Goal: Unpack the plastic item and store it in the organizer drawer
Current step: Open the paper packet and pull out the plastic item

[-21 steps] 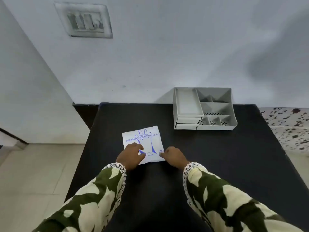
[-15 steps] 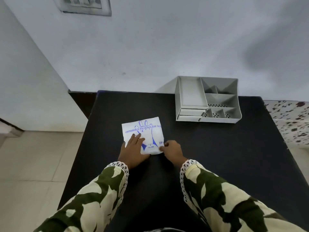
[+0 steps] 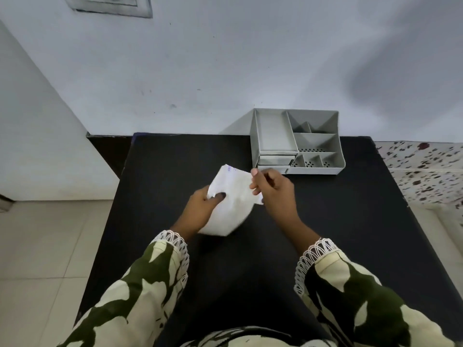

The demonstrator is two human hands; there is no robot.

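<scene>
Your left hand (image 3: 200, 209) and right hand (image 3: 273, 189) both grasp white glove packet (image 3: 230, 196), lifted off black surface (image 3: 162, 176). Grey organizer (image 3: 295, 144) just beyond right hand, drawers shut.

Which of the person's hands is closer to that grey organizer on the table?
The right hand: it is just in front of the grey organizer, near its small drawers. The left hand holds the white packet farther left and nearer the person.
</scene>
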